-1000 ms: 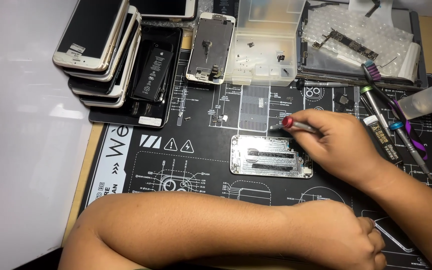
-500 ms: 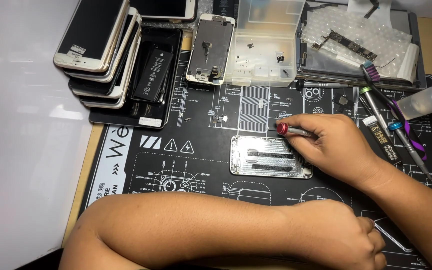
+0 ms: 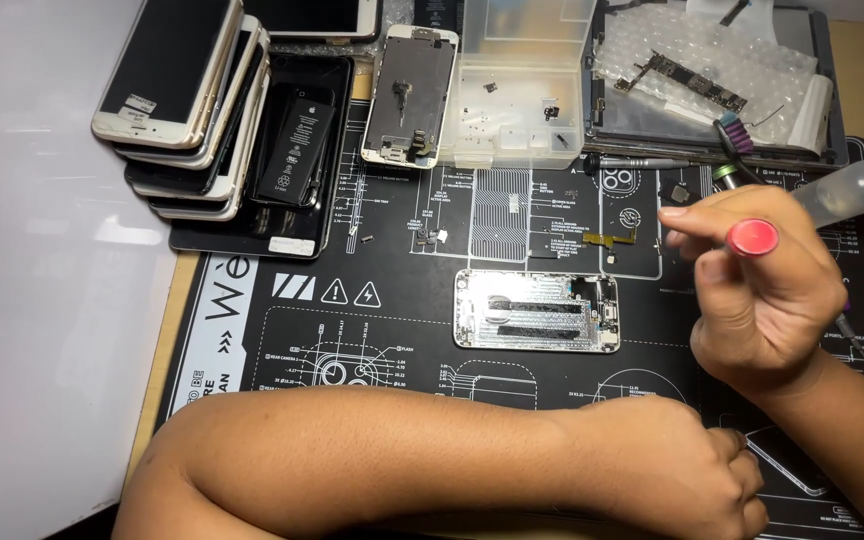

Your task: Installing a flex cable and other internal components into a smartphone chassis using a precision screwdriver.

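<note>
Head view: right hand (image 3: 767, 300) has lifted off the opened phone chassis (image 3: 537, 310), fingers closed round a red-capped screwdriver (image 3: 752, 238); left hand (image 3: 692, 475) rests curled on the bench mat (image 3: 252, 300), contents hidden.

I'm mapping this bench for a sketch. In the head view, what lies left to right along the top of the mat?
Stack of phones → black battery → opened phone screen → clear parts box → circuit board on bubble wrap.
</note>
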